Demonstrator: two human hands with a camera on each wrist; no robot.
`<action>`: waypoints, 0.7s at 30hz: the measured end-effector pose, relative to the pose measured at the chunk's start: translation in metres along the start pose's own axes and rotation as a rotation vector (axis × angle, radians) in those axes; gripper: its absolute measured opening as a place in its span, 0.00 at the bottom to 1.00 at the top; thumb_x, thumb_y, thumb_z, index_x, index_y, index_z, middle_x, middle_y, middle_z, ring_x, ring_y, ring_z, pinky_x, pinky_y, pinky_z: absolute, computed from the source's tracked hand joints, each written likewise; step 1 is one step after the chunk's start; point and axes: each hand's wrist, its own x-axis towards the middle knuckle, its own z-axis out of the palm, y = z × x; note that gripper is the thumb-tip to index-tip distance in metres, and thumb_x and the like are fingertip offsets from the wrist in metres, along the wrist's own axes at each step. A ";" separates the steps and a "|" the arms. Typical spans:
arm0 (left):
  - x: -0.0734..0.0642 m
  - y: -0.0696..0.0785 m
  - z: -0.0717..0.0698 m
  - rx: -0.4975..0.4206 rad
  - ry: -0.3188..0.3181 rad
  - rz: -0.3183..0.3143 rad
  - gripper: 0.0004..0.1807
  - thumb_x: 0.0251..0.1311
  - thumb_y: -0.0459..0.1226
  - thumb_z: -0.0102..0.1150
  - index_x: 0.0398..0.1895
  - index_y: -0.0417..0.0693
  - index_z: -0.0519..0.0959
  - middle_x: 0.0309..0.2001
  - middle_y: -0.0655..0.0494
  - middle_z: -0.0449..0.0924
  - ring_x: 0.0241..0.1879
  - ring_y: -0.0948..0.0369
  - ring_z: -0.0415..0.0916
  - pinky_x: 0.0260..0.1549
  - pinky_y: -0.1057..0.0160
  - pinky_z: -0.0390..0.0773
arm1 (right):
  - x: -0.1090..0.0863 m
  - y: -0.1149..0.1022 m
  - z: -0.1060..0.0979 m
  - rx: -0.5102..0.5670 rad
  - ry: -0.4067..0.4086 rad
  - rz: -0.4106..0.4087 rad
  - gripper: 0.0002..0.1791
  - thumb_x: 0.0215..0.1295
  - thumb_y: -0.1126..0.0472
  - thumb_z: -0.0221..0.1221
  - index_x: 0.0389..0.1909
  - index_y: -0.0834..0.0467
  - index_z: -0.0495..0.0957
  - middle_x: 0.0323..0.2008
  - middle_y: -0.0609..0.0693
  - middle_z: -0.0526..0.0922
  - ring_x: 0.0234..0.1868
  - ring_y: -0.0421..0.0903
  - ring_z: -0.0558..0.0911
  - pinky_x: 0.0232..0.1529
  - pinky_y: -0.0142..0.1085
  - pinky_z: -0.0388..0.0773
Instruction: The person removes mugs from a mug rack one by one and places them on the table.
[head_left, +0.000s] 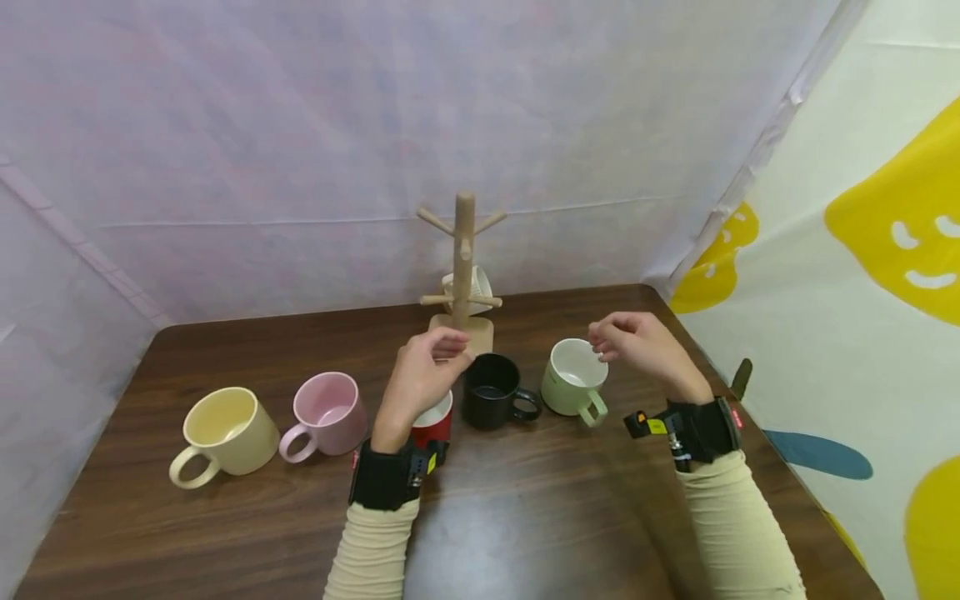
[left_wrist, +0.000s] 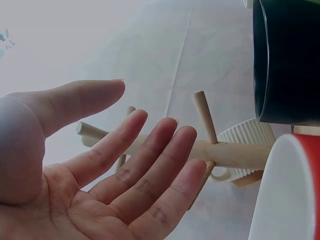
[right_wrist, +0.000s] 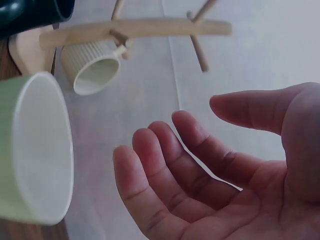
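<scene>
My left hand (head_left: 426, 373) hovers over the red mug (head_left: 433, 423), fingers loosely bent and holding nothing. Its thumb stands apart from the fingers in the left wrist view. A black mug (head_left: 489, 392) is just right of it, handle to the right. Above the right rim of the light green mug (head_left: 572, 379) is my right hand (head_left: 637, 346), with nothing in its relaxed fingers. Behind the black mug rises a wooden mug tree (head_left: 464, 250). A white ribbed mug (right_wrist: 92, 67) hangs tilted on one of its lower pegs. The forearm partly hides the red mug.
To the left on the dark wooden table (head_left: 510, 517) stand a pink mug (head_left: 330, 414) and a pale yellow mug (head_left: 231, 431), handles toward the lower left. A pale cloth wall (head_left: 300, 125) closes off the back. A patterned curtain (head_left: 840, 350) hangs along the right edge.
</scene>
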 end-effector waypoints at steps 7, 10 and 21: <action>-0.001 -0.001 -0.006 -0.027 0.013 -0.001 0.14 0.54 0.35 0.61 0.44 0.39 0.81 0.43 0.41 0.84 0.43 0.54 0.81 0.47 0.53 0.80 | 0.033 -0.030 0.016 -0.110 -0.120 -0.089 0.16 0.68 0.52 0.53 0.39 0.61 0.81 0.36 0.61 0.84 0.35 0.54 0.83 0.40 0.49 0.81; -0.001 0.000 -0.006 -0.030 0.016 0.000 0.14 0.55 0.35 0.62 0.44 0.39 0.81 0.43 0.42 0.84 0.43 0.54 0.81 0.48 0.53 0.80 | 0.047 -0.039 0.023 -0.124 -0.152 -0.087 0.15 0.67 0.54 0.54 0.35 0.61 0.81 0.33 0.58 0.83 0.34 0.52 0.81 0.37 0.44 0.81; -0.002 -0.001 -0.007 -0.042 0.025 -0.003 0.13 0.55 0.36 0.62 0.43 0.41 0.81 0.42 0.43 0.85 0.42 0.54 0.81 0.47 0.53 0.80 | 0.083 -0.051 0.050 -0.136 -0.236 -0.023 0.14 0.67 0.56 0.55 0.38 0.63 0.80 0.28 0.53 0.81 0.33 0.48 0.81 0.35 0.39 0.82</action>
